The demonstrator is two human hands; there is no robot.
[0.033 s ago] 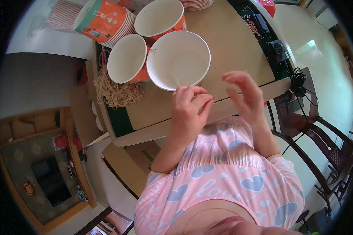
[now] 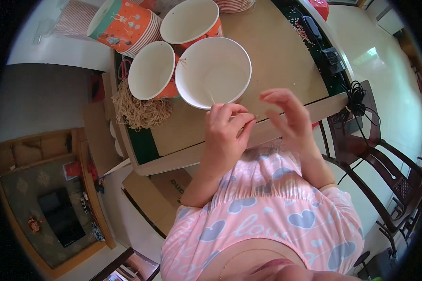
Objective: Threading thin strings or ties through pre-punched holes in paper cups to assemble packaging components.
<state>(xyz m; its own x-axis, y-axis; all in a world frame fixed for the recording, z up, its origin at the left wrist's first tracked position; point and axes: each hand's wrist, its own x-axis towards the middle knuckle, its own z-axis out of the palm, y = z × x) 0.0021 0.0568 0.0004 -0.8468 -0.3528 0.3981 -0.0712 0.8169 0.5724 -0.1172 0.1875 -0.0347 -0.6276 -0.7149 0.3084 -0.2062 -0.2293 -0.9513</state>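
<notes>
My left hand point(image 2: 226, 133) is pinched at the near rim of a large white-lined paper bucket point(image 2: 213, 70). Between its thumb and fingers is a thin tan string point(image 2: 213, 99); one end pokes up inside the bucket, and a tip shows past the fingertips. To the right, my right hand point(image 2: 290, 114) hovers apart with curved, spread fingers, somewhat blurred and holding nothing visible. A short tuft of string sticks out at the bucket's left rim. Two more orange-printed paper buckets, one on the left point(image 2: 152, 70) and one behind point(image 2: 191, 21), tilt beside it.
A bundle of tan strings point(image 2: 143, 108) lies at the table's left edge, near red-handled scissors point(image 2: 124, 67). Stacked orange buckets point(image 2: 126, 28) stand at the back left. A black cable coil point(image 2: 356, 100) hangs on a dark chair point(image 2: 384, 173) at right. An open cardboard box point(image 2: 101, 133) sits left.
My right hand has shifted slightly left, closer to my left hand. The left hand, string and buckets look almost the same.
</notes>
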